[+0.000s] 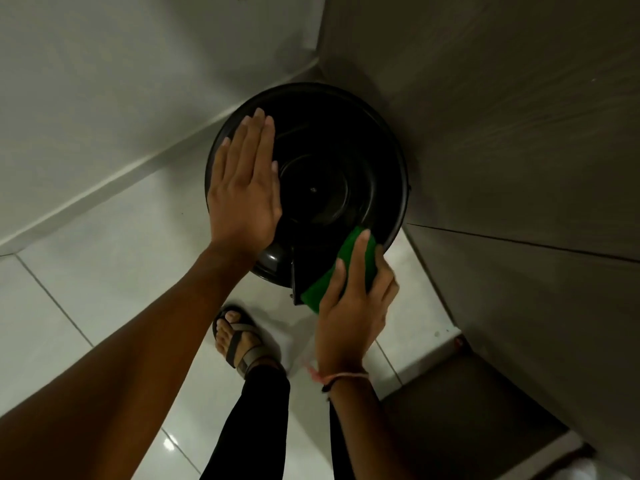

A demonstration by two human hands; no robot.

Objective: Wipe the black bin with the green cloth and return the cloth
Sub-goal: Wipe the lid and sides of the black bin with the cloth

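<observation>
Wiping in progress, judging from the contact: pressing the green cloth [341, 270] onto the near rim of the black bin [332, 161], at the lower right part of the lid. Not possible to tell which parts of the lid are already clean, since the dark surface is showing no clear marks. Returning of the cloth not yet done, and its home place not showing anywhere.

Holding the cloth with the right hand [353, 306], fingers [362, 247] lying long over the top of it and closing down on it, the thumb side hidden, so a flat pressing hold more than a pinch. Beyond the fingertips, the raised centre ring of the lid; below the wrist, a white tiled floor [104, 289] and a sandalled foot [239, 336].

Resting the left hand [244, 192] flat and spread open on the lid's far left side from the cloth, grasping nothing, probably steadying the bin against the corner of the walls [485, 116].
</observation>
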